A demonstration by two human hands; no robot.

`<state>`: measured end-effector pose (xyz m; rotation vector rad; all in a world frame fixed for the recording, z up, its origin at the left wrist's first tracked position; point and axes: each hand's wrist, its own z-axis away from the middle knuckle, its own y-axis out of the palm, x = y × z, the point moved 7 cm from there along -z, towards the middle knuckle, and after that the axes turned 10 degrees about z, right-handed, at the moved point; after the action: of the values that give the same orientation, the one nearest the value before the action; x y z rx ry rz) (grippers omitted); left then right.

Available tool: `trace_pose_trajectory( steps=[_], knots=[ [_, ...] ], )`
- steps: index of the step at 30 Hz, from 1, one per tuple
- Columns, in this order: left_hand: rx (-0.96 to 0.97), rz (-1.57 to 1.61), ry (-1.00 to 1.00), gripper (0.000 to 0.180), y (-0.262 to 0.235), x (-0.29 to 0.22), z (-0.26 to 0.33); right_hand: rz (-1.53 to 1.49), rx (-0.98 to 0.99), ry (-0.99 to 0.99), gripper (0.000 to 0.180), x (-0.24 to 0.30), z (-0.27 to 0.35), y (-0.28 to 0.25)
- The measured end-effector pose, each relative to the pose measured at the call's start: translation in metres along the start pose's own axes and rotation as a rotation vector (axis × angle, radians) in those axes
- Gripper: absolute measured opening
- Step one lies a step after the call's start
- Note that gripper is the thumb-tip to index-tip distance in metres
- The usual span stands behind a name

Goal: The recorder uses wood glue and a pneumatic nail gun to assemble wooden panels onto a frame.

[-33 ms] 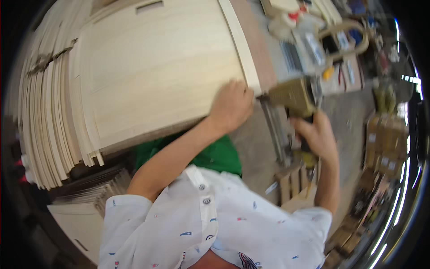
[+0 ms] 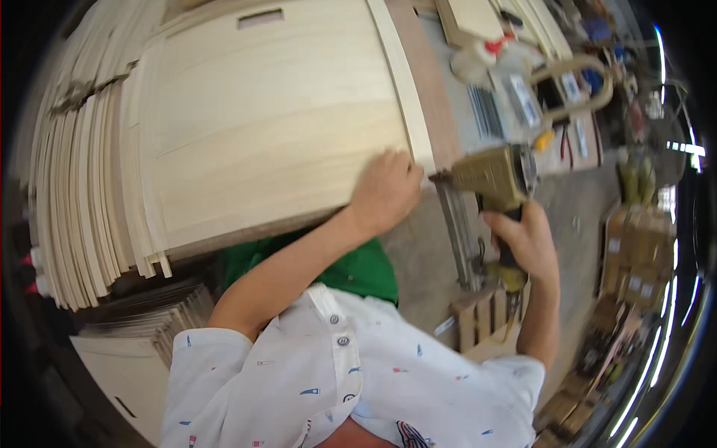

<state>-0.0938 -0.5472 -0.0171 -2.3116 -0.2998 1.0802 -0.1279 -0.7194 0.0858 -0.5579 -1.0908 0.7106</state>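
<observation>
A pale plywood panel [image 2: 276, 112] with a small rectangular slot near its far edge lies in front of me. A narrow wood strip [image 2: 401, 82] runs along its right edge. My left hand [image 2: 385, 190] is closed at the near right corner, its fingers curled on the strip's near end; the thumb is hidden. My right hand [image 2: 532, 243] wraps the dark handle of an olive-gold nail gun [image 2: 489, 175]. The gun's nose points left, right by the strip's near end; whether it touches, I cannot tell. Its long grey magazine [image 2: 458, 231] hangs below the nose.
Stacked thin wood strips [image 2: 89, 194] line the panel's left side. More panels [image 2: 123, 366] stand low at the left. Beyond the gun, a bench holds nail strips [image 2: 485, 112], a curved wooden frame [image 2: 571, 75] and red-handled pliers [image 2: 565, 145]. Cardboard boxes [image 2: 638, 254] are piled at the right.
The whole view has shifted slightly, so panel, hands and nail gun appear a little lower. The gun and both hands keep about the same place relative to the panel.
</observation>
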Motion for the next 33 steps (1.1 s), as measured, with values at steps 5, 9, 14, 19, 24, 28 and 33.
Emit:
trace_pose_trajectory(
  steps=[5,9,14,19,24,28,33],
  knots=[
    [0.069,-0.048,-0.014,0.034,-0.022,0.000,0.016,-0.042,-0.014,-0.086,0.017,0.048,-0.036,-0.017],
    [0.082,-0.097,0.025,0.035,-0.030,-0.005,0.014,0.051,-0.024,-0.244,0.024,0.094,-0.114,-0.026],
    [0.124,-0.065,-0.028,0.037,-0.027,-0.001,0.011,0.086,-0.005,-0.333,0.026,0.149,-0.223,-0.021],
    [0.111,-0.071,-0.030,0.037,-0.027,0.002,0.010,0.097,-0.037,-0.418,0.028,0.190,-0.288,-0.008],
    [0.103,-0.084,-0.031,0.036,-0.026,0.001,0.011,0.136,-0.039,-0.453,0.028,0.201,-0.324,-0.002],
    [0.082,-0.097,-0.019,0.036,-0.028,0.000,0.012,0.255,-0.056,-0.463,0.029,0.198,-0.336,-0.003],
    [0.088,-0.121,-0.030,0.036,-0.028,0.000,0.012,0.206,-0.056,-0.404,0.029,0.195,-0.277,-0.001]
  ],
)
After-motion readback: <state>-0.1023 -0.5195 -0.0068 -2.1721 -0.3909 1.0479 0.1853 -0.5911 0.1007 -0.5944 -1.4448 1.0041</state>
